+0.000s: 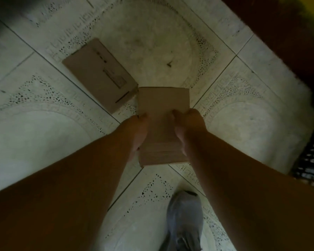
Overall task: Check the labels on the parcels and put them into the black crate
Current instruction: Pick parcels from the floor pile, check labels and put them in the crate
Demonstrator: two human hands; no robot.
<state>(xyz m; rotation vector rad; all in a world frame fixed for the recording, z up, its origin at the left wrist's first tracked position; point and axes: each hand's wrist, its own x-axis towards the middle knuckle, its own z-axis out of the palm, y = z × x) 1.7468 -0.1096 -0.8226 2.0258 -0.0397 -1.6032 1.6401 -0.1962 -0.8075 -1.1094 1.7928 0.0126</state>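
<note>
I hold a plain brown cardboard parcel (162,113) in front of me with both hands, above the tiled floor. My left hand (138,131) grips its left edge and my right hand (186,127) grips its right edge, thumbs on top. No label shows on the face turned up. A second, larger cardboard parcel (100,74) lies flat on the floor to the upper left, with dark print and a label-like patch on its top. A black crate (310,158) with a slatted wall shows partly at the right edge.
The floor is pale patterned tile (152,38). My grey shoe (185,220) stands at the bottom centre. A dark reddish-brown surface (279,33) runs across the upper right corner. The light is dim.
</note>
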